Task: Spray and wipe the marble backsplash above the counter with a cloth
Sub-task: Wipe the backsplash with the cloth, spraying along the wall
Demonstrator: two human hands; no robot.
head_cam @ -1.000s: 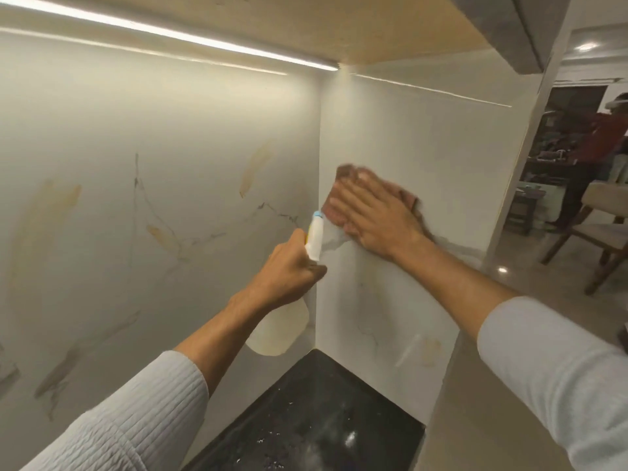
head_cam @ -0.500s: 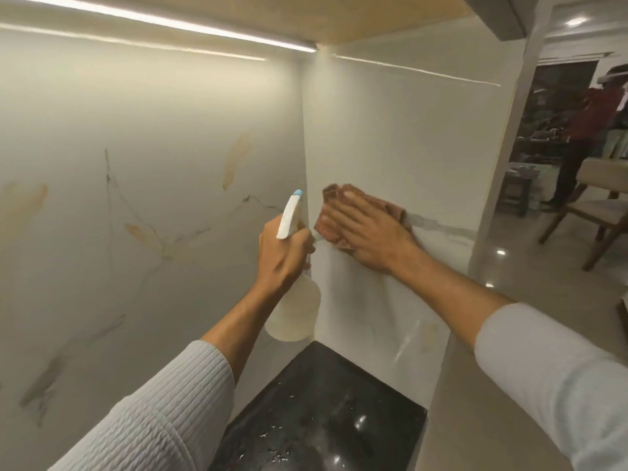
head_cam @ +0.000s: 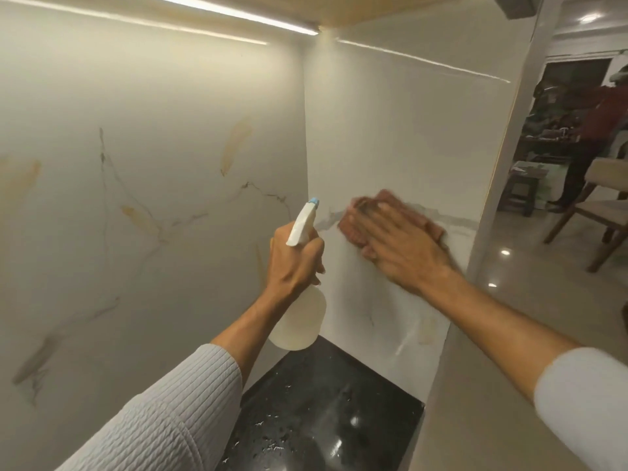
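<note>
From the head camera, the right hand [head_cam: 401, 248] lay flat with fingers spread, pressing a reddish-brown cloth [head_cam: 387, 215] against the side panel of the marble backsplash [head_cam: 390, 130], over a grey vein that ran across that panel. Hand and cloth were blurred. The cloth showed above and to both sides of the fingers, so most of it was hidden under the palm.

The left hand [head_cam: 295, 260] was clenched around the neck of a spray bottle [head_cam: 299, 321], whose white head with a blue nozzle tip pointed up and to the right, toward the corner where the two marble panels met. The pale, translucent bottle body hung below the fist, in front of the corner and above the black worktop [head_cam: 323, 413], not touching it. Water droplets speckled the worktop.

The rear marble panel on the left carried tan and grey veins. A light strip [head_cam: 238, 15] glowed under the cabinet above. Both forearms emerged from pale ribbed sleeves [head_cam: 163, 413]. To the right, past the wall edge, a wooden chair [head_cam: 598, 205] stood on a glossy floor, with a person behind it in a dim room.
</note>
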